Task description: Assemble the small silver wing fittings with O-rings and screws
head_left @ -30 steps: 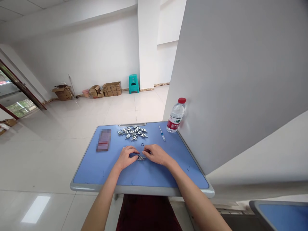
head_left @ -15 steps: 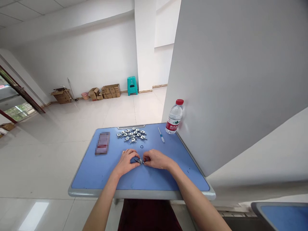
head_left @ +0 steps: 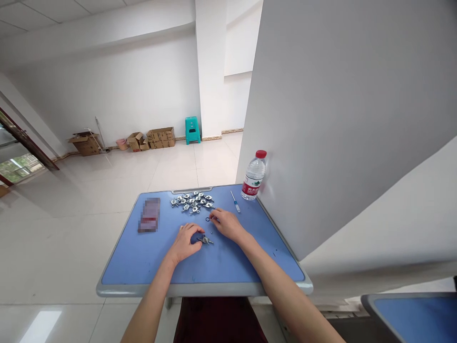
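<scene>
My left hand (head_left: 185,243) rests on the blue desk, its thumb and index finger curled around the left end of a small silvery metal part (head_left: 206,240) with thin projecting arms. My right hand (head_left: 226,224) is farther forward, fingertips drawn together at the right edge of a small black ring (head_left: 207,219). Whether the fingers pinch the ring or something else is too small to tell. A tiny dark piece (head_left: 212,233) lies between the hands. Beyond them is a pile of several similar metal parts (head_left: 192,202).
A small screwdriver (head_left: 235,202) with a blue and clear handle lies at the back right, near a red-capped water bottle (head_left: 254,176) beside the wall. A blurred purple item (head_left: 149,215) lies on the desk's left side. Cardboard boxes (head_left: 160,137) and a teal stool (head_left: 193,129) stand across the floor.
My right hand has left the metal part and moved forward to the black ring. My left hand stays at the part. A tiny dark piece now shows on the desk. The view has shifted slightly.
</scene>
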A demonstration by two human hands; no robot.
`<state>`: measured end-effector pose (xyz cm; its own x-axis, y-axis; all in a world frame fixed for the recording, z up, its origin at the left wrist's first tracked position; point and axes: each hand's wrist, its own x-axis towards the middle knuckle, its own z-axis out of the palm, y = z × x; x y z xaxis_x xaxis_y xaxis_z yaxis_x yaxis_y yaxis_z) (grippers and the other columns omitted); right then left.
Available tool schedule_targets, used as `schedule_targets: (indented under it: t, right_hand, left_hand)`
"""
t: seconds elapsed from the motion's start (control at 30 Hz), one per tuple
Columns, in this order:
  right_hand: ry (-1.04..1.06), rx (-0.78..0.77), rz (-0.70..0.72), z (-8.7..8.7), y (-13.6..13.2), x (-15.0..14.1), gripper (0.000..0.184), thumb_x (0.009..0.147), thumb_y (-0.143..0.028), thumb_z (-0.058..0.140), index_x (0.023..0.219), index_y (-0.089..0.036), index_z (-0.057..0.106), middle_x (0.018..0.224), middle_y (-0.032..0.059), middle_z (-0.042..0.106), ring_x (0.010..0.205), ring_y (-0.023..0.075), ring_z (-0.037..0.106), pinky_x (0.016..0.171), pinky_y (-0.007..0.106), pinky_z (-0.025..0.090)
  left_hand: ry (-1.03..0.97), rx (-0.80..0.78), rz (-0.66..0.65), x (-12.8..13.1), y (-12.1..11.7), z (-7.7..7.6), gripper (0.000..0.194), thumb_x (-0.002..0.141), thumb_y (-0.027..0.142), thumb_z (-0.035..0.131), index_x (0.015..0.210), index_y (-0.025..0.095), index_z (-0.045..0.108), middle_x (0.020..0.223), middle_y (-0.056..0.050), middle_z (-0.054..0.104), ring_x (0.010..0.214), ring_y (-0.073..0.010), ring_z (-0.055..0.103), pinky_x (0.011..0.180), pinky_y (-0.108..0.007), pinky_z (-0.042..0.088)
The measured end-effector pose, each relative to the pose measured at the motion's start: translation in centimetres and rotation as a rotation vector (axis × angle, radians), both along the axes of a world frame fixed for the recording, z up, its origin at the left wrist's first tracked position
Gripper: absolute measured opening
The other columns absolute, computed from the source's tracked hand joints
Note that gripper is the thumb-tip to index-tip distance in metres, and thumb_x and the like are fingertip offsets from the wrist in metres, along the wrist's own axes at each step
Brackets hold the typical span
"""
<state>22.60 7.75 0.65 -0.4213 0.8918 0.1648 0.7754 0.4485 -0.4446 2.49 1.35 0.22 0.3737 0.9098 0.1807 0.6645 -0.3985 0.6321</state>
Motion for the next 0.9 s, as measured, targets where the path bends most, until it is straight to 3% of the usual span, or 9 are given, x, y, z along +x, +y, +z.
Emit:
schedule_targets:
  t: [0.2,0.47,0.73,0.9]
  right_hand:
    - [-0.131,0.015,0.028,-0.5,0.6,-1.4,0.013,0.093,-0.020,0.054,0.098,-0.020,0.065,0.102,0.0052,0.067,0.084,0.0168,0.064,0.063,0.024,0.034]
    - [-0.261,-0.004,0.045,-0.6,0.5,-1.7,0.019,0.096,-0.016,0.044,0.097,-0.015,0.064,0.103,0.0112,0.066,0.083,0.0204,0.065,0.062,0.026,0.034]
    - [-0.201,-0.019,-0.065,0.4,0.3,-1.0,0.021,0.099,-0.014,0.037,0.107,-0.017,0.057,0.110,0.0091,0.065,0.091,0.0196,0.064,0.066,0.026,0.035]
    - [-0.150,-0.062,-0.077,0.4,0.3,-1.2,0.012,0.095,-0.026,0.053,0.101,-0.019,0.060,0.110,0.0078,0.066,0.092,0.0209,0.064,0.065,0.026,0.035]
  left_hand:
    - [-0.040,-0.020,0.018,0.1,-0.1,0.3,0.028,0.073,0.012,0.053,0.097,0.023,0.061,0.103,-0.002,0.066,0.101,-0.0235,0.058,0.094,-0.039,0.040]
    - [-0.102,-0.029,0.066,0.2,0.1,0.1,0.020,0.078,0.016,0.055,0.095,0.023,0.062,0.097,-0.003,0.067,0.096,-0.0219,0.060,0.093,-0.039,0.041]
    - [-0.219,0.032,0.172,0.0,1.3,-1.2,0.017,0.086,0.023,0.048,0.091,0.020,0.064,0.088,-0.003,0.065,0.080,-0.0173,0.061,0.075,-0.031,0.050]
    - [-0.221,0.036,0.176,0.0,1.5,-1.5,0.016,0.085,0.021,0.049,0.090,0.019,0.064,0.088,-0.003,0.065,0.080,-0.0169,0.061,0.075,-0.031,0.050]
